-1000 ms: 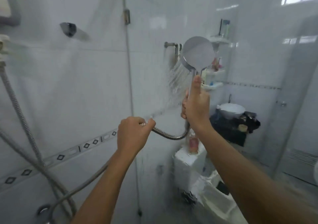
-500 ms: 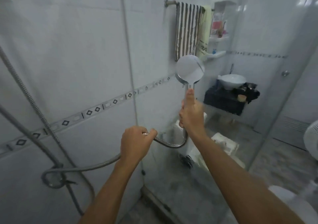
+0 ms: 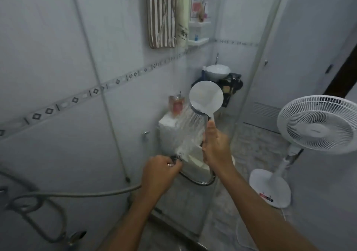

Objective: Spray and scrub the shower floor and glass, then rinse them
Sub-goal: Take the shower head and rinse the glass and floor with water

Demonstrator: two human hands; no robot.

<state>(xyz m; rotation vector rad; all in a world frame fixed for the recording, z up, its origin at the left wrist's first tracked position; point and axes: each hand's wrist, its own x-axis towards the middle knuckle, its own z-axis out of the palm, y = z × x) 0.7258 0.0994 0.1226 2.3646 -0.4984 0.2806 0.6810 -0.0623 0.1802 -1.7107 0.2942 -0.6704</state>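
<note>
Right hand (image 3: 216,150) grips shower head (image 3: 206,97), left hand (image 3: 158,173) hose (image 3: 77,193), spraying glass (image 3: 135,115) by tiled wall (image 3: 48,48).

White tiled wall (image 3: 48,48) on my left, diamond border strip (image 3: 75,100) running across it, striped towel (image 3: 161,13) hanging ahead, corner shelves (image 3: 199,40), white basin (image 3: 218,72), pedestal fan (image 3: 316,127) on my right, mottled grey floor (image 3: 257,146).

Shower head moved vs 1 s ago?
Yes, downward. The shower head in the right hand was above the white basin on the far counter; now it sits below that basin in the picture.
</note>
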